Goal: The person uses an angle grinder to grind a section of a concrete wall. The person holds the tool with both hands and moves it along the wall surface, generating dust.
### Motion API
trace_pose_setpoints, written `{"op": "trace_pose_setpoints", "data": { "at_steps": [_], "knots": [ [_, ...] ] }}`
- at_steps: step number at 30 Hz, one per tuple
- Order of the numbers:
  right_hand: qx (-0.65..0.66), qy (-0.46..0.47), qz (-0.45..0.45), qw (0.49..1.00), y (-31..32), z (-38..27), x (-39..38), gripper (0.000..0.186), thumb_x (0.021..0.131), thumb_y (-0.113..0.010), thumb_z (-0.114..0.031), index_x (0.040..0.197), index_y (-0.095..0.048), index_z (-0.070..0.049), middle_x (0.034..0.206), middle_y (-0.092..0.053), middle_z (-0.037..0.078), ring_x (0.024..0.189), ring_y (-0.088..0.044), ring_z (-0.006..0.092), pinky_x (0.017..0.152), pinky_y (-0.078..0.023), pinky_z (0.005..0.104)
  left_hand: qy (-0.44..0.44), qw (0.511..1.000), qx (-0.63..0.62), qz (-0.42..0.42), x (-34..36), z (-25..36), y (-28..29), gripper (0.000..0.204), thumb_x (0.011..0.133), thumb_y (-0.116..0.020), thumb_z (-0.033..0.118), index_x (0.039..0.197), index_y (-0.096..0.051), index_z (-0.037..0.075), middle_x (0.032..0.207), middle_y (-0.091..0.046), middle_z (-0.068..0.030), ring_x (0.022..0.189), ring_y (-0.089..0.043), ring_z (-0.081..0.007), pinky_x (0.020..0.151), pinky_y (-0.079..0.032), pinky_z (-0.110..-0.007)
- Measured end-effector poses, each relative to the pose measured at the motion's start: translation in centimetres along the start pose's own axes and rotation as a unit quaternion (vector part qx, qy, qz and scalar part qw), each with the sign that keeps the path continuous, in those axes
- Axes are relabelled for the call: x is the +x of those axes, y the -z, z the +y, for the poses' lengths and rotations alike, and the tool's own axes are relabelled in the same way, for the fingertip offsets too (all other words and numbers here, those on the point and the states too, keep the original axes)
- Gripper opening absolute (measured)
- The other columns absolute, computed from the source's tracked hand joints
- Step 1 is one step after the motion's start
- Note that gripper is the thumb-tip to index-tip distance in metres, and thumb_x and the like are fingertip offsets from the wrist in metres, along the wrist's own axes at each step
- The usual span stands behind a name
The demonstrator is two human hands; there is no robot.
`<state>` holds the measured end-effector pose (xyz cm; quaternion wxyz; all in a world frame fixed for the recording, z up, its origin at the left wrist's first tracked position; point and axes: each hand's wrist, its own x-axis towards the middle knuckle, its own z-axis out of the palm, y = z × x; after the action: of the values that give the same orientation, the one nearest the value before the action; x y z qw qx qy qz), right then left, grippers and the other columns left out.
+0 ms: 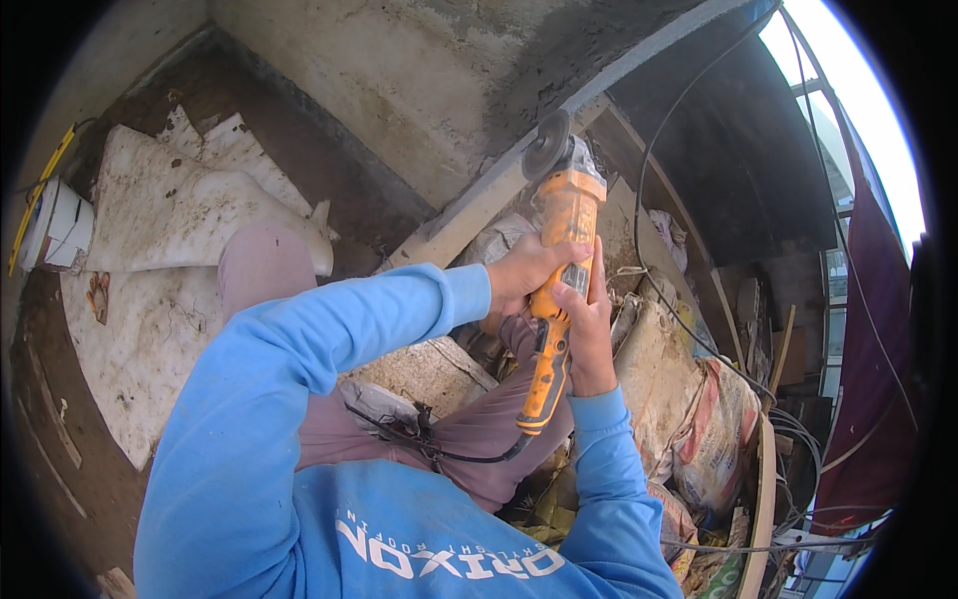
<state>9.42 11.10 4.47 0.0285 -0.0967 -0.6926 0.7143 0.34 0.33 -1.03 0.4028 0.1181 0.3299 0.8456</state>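
Low in my head view, two blue sleeves [349, 334] stretch forward over bent legs in mauve trousers [261, 268]. A black cord [484, 459] runs across those legs into the rear end of an orange angle grinder [546, 302], which I see held up in front of the body. The left hand [521, 272] is curled around its middle; the right hand [591, 324] closes on it from the other side, thumb along the casing. Farther out, the disc [546, 147] overlaps a concrete ledge [479, 207]; from here I cannot tell whether they touch. Stained sacks [714, 434] lie to the right, a dirty white sheet [190, 200] to the left, beside a white bucket [62, 228].
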Motion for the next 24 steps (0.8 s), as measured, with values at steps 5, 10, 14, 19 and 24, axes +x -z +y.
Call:
{"op": "trace_pose_setpoints", "data": {
  "at_steps": [5,10,14,19,24],
  "knots": [
    [-0.004,-0.009,0.007,1.000,0.1,0.2,0.0,0.105,0.089,-0.073,-0.017,0.169,-0.007,0.001,0.151,-0.049,0.018,0.132,-0.057,0.0236,0.109,-0.050,0.0350,0.005,1.000,-0.017,0.000,0.0,-0.1,-0.1,0.060,0.091,-0.076,0.041,0.128,-0.058,-0.003,0.108,-0.067,-0.0150,0.091,-0.072,-0.0223,0.073,-0.063,-0.036],
    [0.000,-0.010,0.000,1.000,0.0,0.7,-0.8,0.104,0.088,-0.072,-0.013,0.169,-0.008,0.001,0.150,-0.049,0.018,0.132,-0.057,0.0228,0.109,-0.050,0.0347,0.009,1.000,-0.002,-0.001,-0.6,-1.1,0.3,0.063,0.094,-0.075,0.044,0.134,-0.054,0.000,0.113,-0.067,-0.0138,0.098,-0.071,-0.0222,0.081,-0.063,-0.037],
    [0.001,-0.021,0.011,1.000,-0.2,1.0,-1.3,0.102,0.089,-0.071,-0.010,0.169,-0.009,0.001,0.152,-0.049,0.017,0.132,-0.056,0.0222,0.109,-0.050,0.0345,0.053,0.999,-0.013,0.003,-1.1,-1.4,0.5,0.059,0.095,-0.074,0.042,0.135,-0.054,0.003,0.113,-0.067,-0.0123,0.099,-0.071,-0.0211,0.083,-0.062,-0.037],
    [-0.010,-0.022,0.011,1.000,-0.2,1.5,-1.5,0.102,0.089,-0.071,-0.010,0.169,-0.009,0.001,0.152,-0.048,0.017,0.132,-0.056,0.0222,0.109,-0.050,0.0346,0.050,0.999,-0.010,0.008,-1.1,-2.1,1.0,0.059,0.096,-0.074,0.041,0.137,-0.054,0.003,0.116,-0.067,-0.0120,0.102,-0.071,-0.0202,0.085,-0.062,-0.037],
    [0.007,-0.027,0.008,1.000,-0.1,1.9,-1.5,0.104,0.088,-0.072,-0.011,0.169,-0.009,-0.001,0.152,-0.048,0.017,0.133,-0.057,0.0239,0.108,-0.051,0.0362,0.050,0.999,-0.021,0.005,-0.9,-2.8,1.4,0.061,0.096,-0.073,0.040,0.140,-0.053,0.003,0.121,-0.066,-0.0128,0.108,-0.070,-0.0205,0.089,-0.061,-0.038]
  ]
}}
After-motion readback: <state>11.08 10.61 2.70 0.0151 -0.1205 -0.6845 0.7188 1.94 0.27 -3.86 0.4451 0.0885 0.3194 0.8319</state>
